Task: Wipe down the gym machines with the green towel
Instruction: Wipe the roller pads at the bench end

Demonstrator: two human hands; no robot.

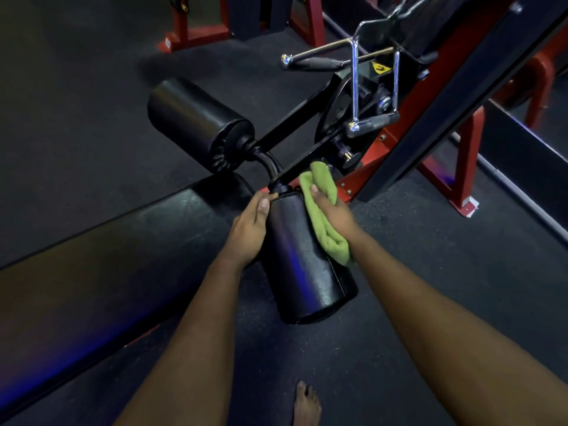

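Green towel (pixel 321 176) sits centre frame, bunched in the right hand (pixel 336 213), thumb pinching it against the roller pad (pixel 301 272). Left hand (pixel 249 232) wraps the pad's other side, thumb on top, fingers hidden. Danger: pad could spin under the rub, or loose cloth snags the knob (pixel 350 156) above.

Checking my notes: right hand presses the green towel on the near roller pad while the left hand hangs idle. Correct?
Not idle: in the head view the left hand holds the same roller pad while the right hand presses the green towel.

gym: padded roller (pixel 199 124), cable handle (pixel 310 61)
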